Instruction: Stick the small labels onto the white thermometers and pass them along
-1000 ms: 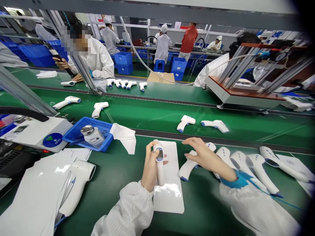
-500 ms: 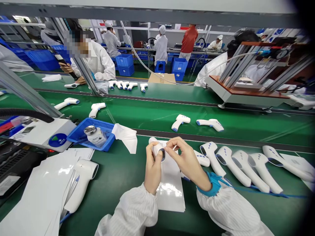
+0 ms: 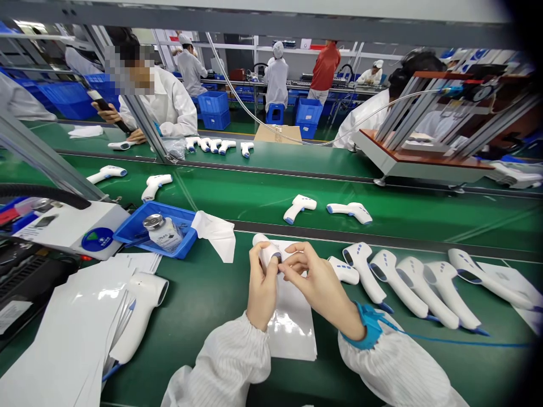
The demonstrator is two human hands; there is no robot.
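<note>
Thermometer gun [image 3: 265, 251] is gripped in L hand [image 3: 261, 291]; R hand [image 3: 318, 285] fingertips bunch at its screen [image 3: 277, 256], can't tell if holding anything; poss. slip/smudge w/ hard pressing.

Hands [image 3: 262, 291] on white handheld device [image 3: 267, 254], sheets [image 3: 294, 336] below, similar devices [image 3: 431, 295] alongside

Through the head view I see a green bench [image 3: 203, 305]; loose white sheets [image 3: 72, 316] cover its left; beyond them sits a blue tray [image 3: 184, 247], a white cloth [image 3: 217, 234] beside it; glossy paper [image 3: 292, 339] lies mid-bench; white pistol-shaped devices [image 3: 430, 295] line the right.
</note>
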